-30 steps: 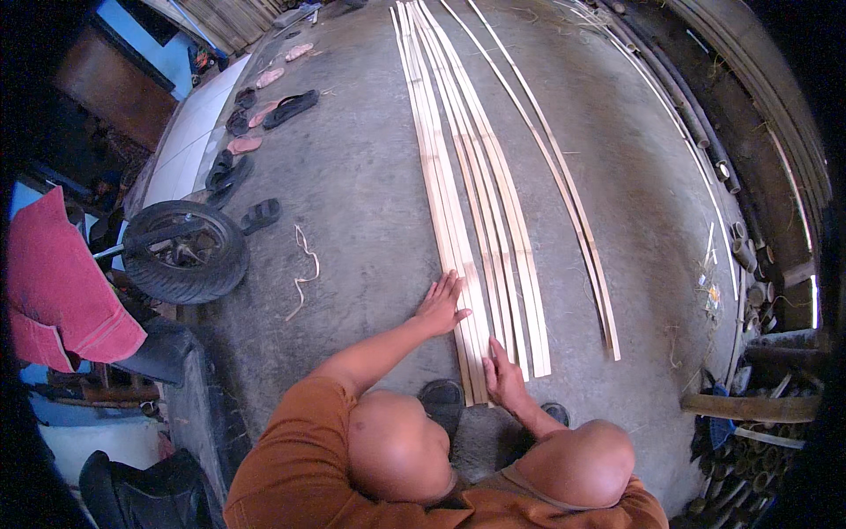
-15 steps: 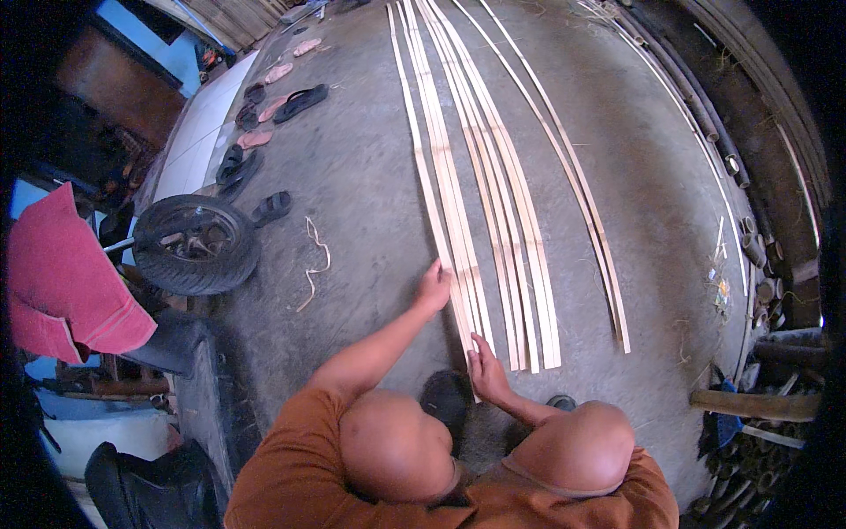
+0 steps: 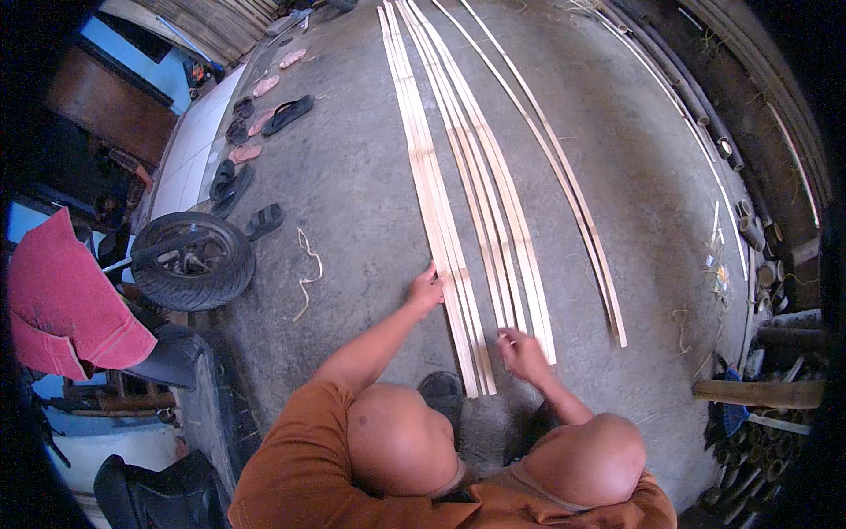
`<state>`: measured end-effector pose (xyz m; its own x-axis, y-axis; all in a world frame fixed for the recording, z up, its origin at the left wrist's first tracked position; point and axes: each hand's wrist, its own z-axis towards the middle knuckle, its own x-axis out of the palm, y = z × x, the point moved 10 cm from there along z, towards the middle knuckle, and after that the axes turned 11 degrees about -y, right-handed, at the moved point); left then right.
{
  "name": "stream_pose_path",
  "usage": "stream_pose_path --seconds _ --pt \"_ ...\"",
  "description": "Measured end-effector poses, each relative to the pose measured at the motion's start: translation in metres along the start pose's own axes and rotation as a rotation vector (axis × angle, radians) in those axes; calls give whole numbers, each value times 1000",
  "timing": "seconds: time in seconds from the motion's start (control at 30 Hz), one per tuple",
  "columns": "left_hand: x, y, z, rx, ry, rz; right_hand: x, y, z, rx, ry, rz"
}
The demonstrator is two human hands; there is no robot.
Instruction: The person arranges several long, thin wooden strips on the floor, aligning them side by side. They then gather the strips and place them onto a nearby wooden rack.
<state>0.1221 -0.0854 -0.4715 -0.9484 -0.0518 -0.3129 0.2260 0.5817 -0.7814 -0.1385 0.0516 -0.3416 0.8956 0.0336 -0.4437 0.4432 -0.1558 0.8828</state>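
Several long pale bamboo strips (image 3: 458, 176) lie side by side on the concrete floor (image 3: 352, 194), running away from me. My left hand (image 3: 426, 289) rests flat on the left edge of the leftmost bundle of strips (image 3: 441, 238), fingers spread. My right hand (image 3: 520, 348) hovers at the near ends of the middle strips (image 3: 515, 291), fingers curled, blurred; whether it grips a strip cannot be told. A separate pair of thin curved strips (image 3: 582, 212) lies to the right. My bare knees fill the lower edge.
A wheel with a tyre (image 3: 192, 260) lies at the left beside a red cloth (image 3: 62, 300). Several sandals (image 3: 264, 115) sit along a white tiled edge. A piece of string (image 3: 308, 264) lies on the floor. Bamboo poles (image 3: 758, 392) are stacked at the right.
My left hand has stayed at the left edge of the leftmost bundle. My right hand has moved to the right, onto the near ends of the middle strips.
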Motion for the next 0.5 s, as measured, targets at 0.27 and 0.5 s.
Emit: stream_pose_path --seconds 0.27,0.5 --pt "-38 -25 -1 492 -247 780 -172 -52 59 -131 -554 -702" --pt "23 -97 -58 478 -88 811 -220 -132 39 68 -557 -775"
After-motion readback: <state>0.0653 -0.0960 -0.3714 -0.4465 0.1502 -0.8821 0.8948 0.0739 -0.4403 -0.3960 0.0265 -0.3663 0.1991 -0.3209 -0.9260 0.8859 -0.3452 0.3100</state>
